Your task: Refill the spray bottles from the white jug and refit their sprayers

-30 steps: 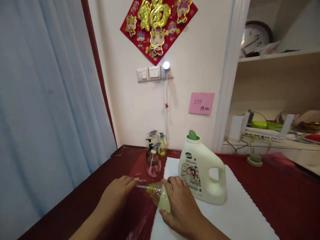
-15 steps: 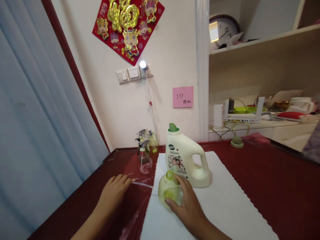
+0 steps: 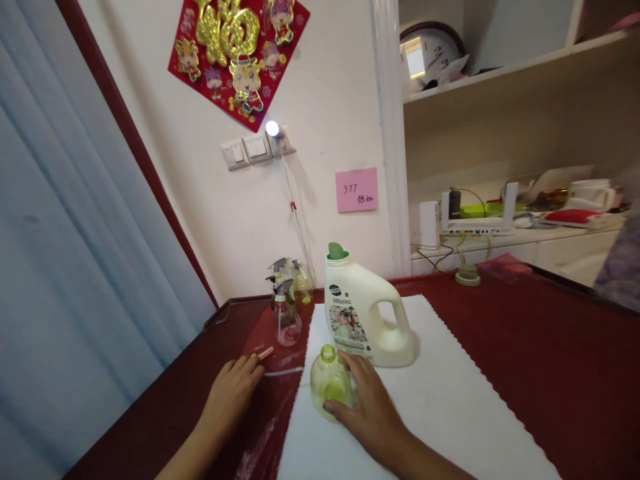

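A clear yellow-green spray bottle body [image 3: 329, 387], without its spray head, stands upright on the white sheet. My right hand [image 3: 367, 407] grips it from the right, thumb at the front and fingers behind. Just behind it is a large cream jug [image 3: 367, 313] with a handle, a picture label and a green piece in its mouth. My left hand [image 3: 235, 383] lies on the dark red table with its fingers stretched out. Close to its fingertips are a small tan stick-like piece [image 3: 267, 353] and a thin clear tube [image 3: 283, 371].
Several spray bottles [image 3: 287, 323] with trigger heads stand behind my left hand. The white sheet [image 3: 450, 413] has scalloped edges. A blue curtain [image 3: 90, 233] hangs at the left. Shelves at the right hold a white router [image 3: 477, 225]; a round green object [image 3: 467, 275] sits below it.
The whole view has shifted, so most things appear further left. More of the tan piece shows beyond my left fingertips. My right hand keeps its grip on the bottle.
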A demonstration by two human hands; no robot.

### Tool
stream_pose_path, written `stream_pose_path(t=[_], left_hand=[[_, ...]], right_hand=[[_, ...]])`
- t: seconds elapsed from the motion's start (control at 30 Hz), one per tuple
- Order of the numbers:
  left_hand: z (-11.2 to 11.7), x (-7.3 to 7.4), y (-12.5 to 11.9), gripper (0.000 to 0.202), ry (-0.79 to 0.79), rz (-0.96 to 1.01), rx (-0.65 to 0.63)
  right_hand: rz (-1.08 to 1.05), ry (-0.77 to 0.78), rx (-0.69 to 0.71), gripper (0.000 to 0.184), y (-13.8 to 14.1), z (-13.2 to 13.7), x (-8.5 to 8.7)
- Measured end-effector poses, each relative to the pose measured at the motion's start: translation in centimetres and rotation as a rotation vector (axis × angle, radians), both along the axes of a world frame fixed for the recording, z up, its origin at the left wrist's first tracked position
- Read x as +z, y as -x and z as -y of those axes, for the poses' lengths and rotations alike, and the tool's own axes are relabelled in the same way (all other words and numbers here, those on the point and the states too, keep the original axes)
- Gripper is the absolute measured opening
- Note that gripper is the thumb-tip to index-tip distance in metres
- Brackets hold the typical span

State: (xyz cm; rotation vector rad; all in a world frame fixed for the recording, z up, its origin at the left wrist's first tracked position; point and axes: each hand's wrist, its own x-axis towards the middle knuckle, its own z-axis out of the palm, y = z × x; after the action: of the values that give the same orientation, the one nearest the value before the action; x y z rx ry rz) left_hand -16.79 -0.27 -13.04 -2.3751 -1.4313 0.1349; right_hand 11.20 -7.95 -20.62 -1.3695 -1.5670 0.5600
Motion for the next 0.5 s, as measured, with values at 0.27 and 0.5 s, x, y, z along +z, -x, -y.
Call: stream_pose_path(t=[0.27,0.5], left_hand=[[0.4,-0.6,-0.4,0.040,0.062,-0.023,0.010],[1.2,0.9,-1.6,0.057,0.123,0.125,0.017]], right_hand=[[0.014,-0.004,0.046,0.075,-0.2,0.1,0.2],[0.050,0.046,0.064,0.079,-0.1,0.4,0.8]])
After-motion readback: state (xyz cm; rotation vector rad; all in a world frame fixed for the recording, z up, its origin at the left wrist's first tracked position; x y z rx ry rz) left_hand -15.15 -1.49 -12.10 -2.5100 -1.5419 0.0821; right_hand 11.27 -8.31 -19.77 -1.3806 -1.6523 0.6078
